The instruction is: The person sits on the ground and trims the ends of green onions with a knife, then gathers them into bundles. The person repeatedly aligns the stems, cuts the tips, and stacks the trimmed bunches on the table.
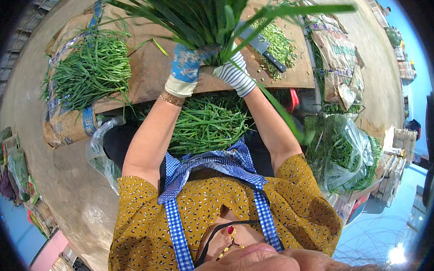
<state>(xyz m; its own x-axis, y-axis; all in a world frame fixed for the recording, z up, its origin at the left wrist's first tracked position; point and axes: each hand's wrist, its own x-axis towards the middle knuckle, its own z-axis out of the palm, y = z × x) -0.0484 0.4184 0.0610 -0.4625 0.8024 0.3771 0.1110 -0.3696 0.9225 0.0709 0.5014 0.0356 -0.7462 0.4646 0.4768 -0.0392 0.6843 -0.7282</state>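
Observation:
A large bunch of green garlic chives (209,24) is gripped near its lower end by both my hands, leaves spreading away over the wooden board (147,80). My left hand (187,66), in a blue patterned glove with a cream cuff, closes on the bunch's left side. My right hand (236,72), in a striped glove, closes on its right side. A cleaver with a black handle (274,61) lies to the right, among cut pale-green stem pieces (282,43). A pile of trimmed green stalks (96,64) lies at the left, on paper sacking.
Loose green leaves (206,125) fill the space below the board's near edge. Right of the board lie a wrapped paper-sack bundle (334,59) and a clear plastic bag of greens (346,156). Another clear bag (103,153) hangs by the left knee. Concrete floor (60,169) surrounds the board.

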